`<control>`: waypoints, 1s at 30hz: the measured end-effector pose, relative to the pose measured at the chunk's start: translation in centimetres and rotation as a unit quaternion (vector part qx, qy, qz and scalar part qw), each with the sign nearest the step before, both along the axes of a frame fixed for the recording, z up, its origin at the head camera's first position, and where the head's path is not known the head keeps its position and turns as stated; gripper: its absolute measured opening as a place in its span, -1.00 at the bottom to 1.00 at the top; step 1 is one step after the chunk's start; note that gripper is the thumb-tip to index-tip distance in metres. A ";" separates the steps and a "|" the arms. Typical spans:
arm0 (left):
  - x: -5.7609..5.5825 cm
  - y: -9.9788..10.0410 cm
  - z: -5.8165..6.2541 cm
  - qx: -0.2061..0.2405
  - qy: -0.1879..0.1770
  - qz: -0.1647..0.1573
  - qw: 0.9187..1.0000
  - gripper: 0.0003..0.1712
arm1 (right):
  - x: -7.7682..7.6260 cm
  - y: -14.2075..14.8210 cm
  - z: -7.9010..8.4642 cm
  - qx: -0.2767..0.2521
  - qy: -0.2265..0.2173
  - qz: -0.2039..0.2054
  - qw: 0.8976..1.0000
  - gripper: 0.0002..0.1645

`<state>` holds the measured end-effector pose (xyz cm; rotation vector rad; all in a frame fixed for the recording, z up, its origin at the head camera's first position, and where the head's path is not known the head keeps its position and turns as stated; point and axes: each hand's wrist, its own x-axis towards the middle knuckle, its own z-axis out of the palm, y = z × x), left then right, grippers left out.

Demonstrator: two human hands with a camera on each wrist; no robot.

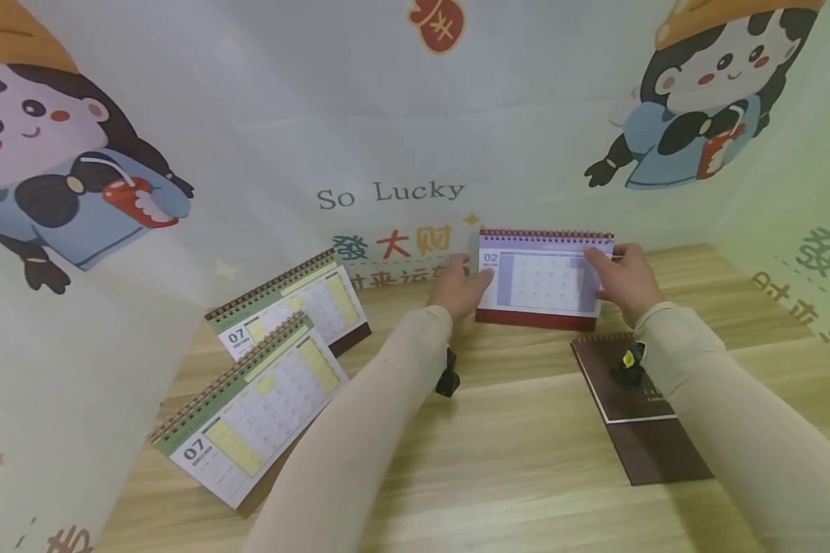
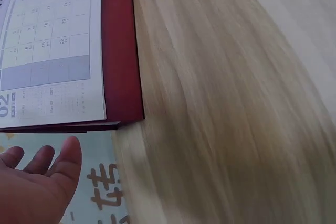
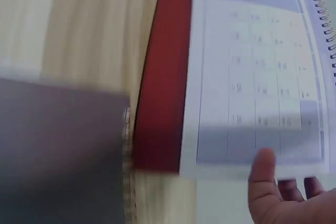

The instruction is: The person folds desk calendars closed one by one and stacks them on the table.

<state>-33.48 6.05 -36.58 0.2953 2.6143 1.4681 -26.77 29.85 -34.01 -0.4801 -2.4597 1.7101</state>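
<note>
A desk calendar (image 1: 539, 280) with a purple page marked 02 and a red base stands at the back of the table. My right hand (image 1: 625, 280) grips its right edge, thumb on the page and fingers behind; the right wrist view shows the thumb (image 3: 263, 163) over the paper. Just off the left edge is my left hand (image 1: 462, 288), its fingers loosely spread. A gap separates those fingers (image 2: 68, 158) from the calendar in the left wrist view. Nearer, under my right forearm, a dark brown calendar (image 1: 653, 449) lies on the table, partly covered by the sleeve.
Two green-topped calendars marked 07 stand at the left, the nearer one (image 1: 270, 407) overlapping the farther one (image 1: 332, 299). A printed cloth backdrop (image 1: 283, 138) rises behind the wood-grain table (image 1: 498, 461) and along both sides.
</note>
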 end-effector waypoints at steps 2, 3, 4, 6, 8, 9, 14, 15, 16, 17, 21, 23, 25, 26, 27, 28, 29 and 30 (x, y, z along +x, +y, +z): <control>-0.3 0.7 -0.4 -0.008 -0.004 -0.004 1.000 -0.35 | -0.2 -0.2 -0.4 -0.021 0.002 -0.024 0.999 0.00; -0.4 1.1 -0.6 -0.007 -0.004 -0.002 1.000 -0.38 | -0.2 -0.4 -0.5 -0.023 0.002 -0.031 0.999 -0.01; -0.5 1.5 -0.8 -0.008 -0.002 0.002 1.000 -0.41 | -0.3 -0.5 -0.6 -0.023 0.000 -0.034 0.999 -0.04; -0.7 2.1 -1.4 -0.009 0.003 0.018 1.000 -0.47 | -0.4 -0.7 -0.9 -0.018 0.004 -0.032 0.999 -0.11; -0.7 2.5 -1.9 -0.001 0.010 0.034 0.999 -0.51 | -0.6 -1.1 -1.2 -0.007 0.010 -0.020 1.000 -0.22; -0.8 2.7 -2.2 0.002 0.014 0.042 0.999 -0.52 | -0.7 -1.1 -1.3 0.001 0.013 -0.014 1.000 -0.26; -1.0 2.5 -2.8 -0.002 0.038 0.043 0.998 -0.57 | -1.4 -1.3 -1.9 0.023 0.022 -0.018 0.999 -0.32; -1.1 2.4 -2.8 -0.005 0.041 0.041 0.998 -0.58 | -1.5 -1.4 -2.0 0.028 0.020 -0.023 0.999 -0.30; -1.1 2.4 -2.9 -0.008 0.042 0.039 0.998 -0.59 | -1.6 -1.4 -2.2 0.029 0.016 -0.028 0.999 -0.28; -1.1 2.3 -3.0 -0.010 0.044 0.037 0.998 -0.60 | -1.6 -1.4 -2.4 0.030 0.011 -0.032 0.999 -0.25; -1.4 2.2 -3.2 -0.020 0.046 0.035 0.998 -0.62 | -1.6 -1.5 -2.7 0.044 0.000 -0.034 0.998 -0.15; -1.6 2.2 -3.2 -0.022 0.050 0.035 0.998 -0.62 | -1.6 -1.5 -2.7 0.050 0.007 -0.027 0.998 -0.13; -1.8 2.2 -3.2 -0.024 0.054 0.033 0.998 -0.61 | -1.6 -1.4 -2.6 0.050 0.020 -0.022 0.998 -0.16; -1.8 2.2 -3.2 -0.025 0.055 0.032 0.998 -0.60 | -1.6 -1.4 -2.6 0.049 0.024 -0.021 0.998 -0.18; -1.8 2.2 -3.2 -0.024 0.056 0.030 0.998 -0.60 | -1.6 -1.4 -2.6 0.048 0.028 -0.020 0.998 -0.19; -1.8 2.3 -3.2 -0.022 0.057 0.030 0.998 -0.61 | -1.6 -1.4 -2.6 0.046 0.030 -0.019 0.998 -0.20; -1.8 2.3 -3.3 -0.021 0.056 0.031 0.998 -0.61 | -1.6 -1.3 -2.6 0.042 0.030 -0.019 0.998 -0.21; -1.7 2.4 -3.3 -0.019 0.056 0.032 0.998 -0.62 | -1.6 -1.3 -2.6 0.039 0.027 -0.019 0.999 -0.21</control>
